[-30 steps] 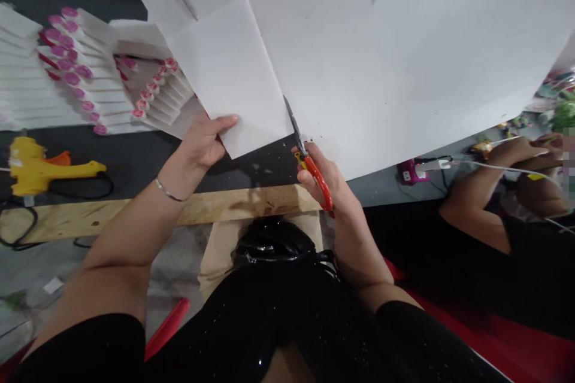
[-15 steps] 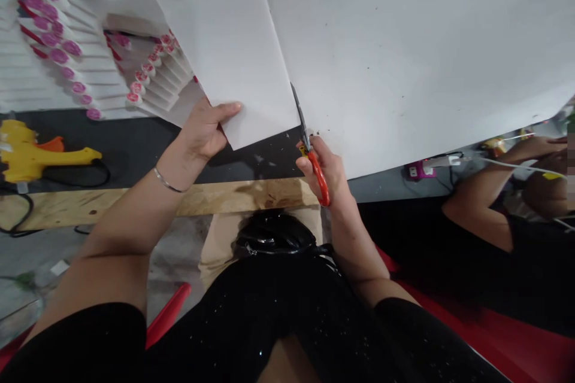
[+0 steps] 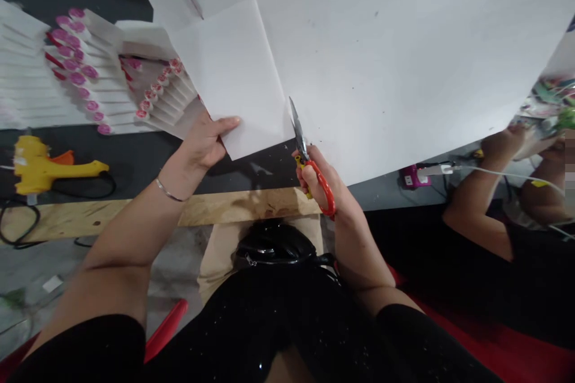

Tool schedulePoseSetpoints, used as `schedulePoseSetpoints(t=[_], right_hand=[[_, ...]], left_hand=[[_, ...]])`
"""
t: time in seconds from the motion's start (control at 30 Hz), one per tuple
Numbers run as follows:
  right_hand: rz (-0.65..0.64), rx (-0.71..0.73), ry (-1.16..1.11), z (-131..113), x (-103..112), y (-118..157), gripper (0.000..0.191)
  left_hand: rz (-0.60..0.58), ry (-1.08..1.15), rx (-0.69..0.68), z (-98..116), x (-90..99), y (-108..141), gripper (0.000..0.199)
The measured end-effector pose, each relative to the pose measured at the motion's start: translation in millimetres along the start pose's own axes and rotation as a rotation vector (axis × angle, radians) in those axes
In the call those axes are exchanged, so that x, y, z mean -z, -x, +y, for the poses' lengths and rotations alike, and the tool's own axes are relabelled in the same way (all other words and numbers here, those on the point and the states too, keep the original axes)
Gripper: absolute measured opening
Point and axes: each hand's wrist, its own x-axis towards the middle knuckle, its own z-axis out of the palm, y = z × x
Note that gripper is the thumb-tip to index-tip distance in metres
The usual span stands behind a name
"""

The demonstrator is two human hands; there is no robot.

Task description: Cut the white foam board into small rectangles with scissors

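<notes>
In the head view my left hand (image 3: 202,142) is closed on the near left edge of a white rectangular sheet (image 3: 238,81), thumb on top and fingers underneath. My right hand (image 3: 321,176) holds scissors (image 3: 297,127) with a red handle loop and a yellow one. Their blades point away from me, beside the sheet's right edge near its near corner. Whether the blades touch that edge I cannot tell. Beneath the small sheet lies a large white board (image 3: 381,66).
Left of my hand lie rows of white rolls with pink ends (image 3: 77,78) and red-patterned rolls (image 3: 155,93). A yellow glue gun (image 3: 54,167) rests on the dark table. A purple power socket (image 3: 414,178) and another person's arm (image 3: 478,188) are at the right.
The scissors have drawn slightly away from the sheet's near right corner, and their handles have turned a little. My left hand keeps its hold. The whole view has shifted slightly.
</notes>
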Motion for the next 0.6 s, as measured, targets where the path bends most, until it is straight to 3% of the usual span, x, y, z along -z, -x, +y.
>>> schedulePoseSetpoints(t=[0.13,0.3,0.47,0.6], right_hand=[[0.007,-0.024,-0.027,-19,8,-7,0.059],[0.003,0.051,0.022,-36,12,-13,0.061],[0.062,0.068,0.091,-32,5,-14,0.076],[0.105,0.046,0.165,-25,-1,-16,0.071]], left_hand=[[0.000,0.007,0.007,0,-0.1,3,0.044],[0.002,0.062,-0.044,3,-1.9,4,0.040],[0.000,0.061,-0.053,8,-5.8,6,0.033],[0.012,0.088,-0.044,8,-6.5,5,0.032]])
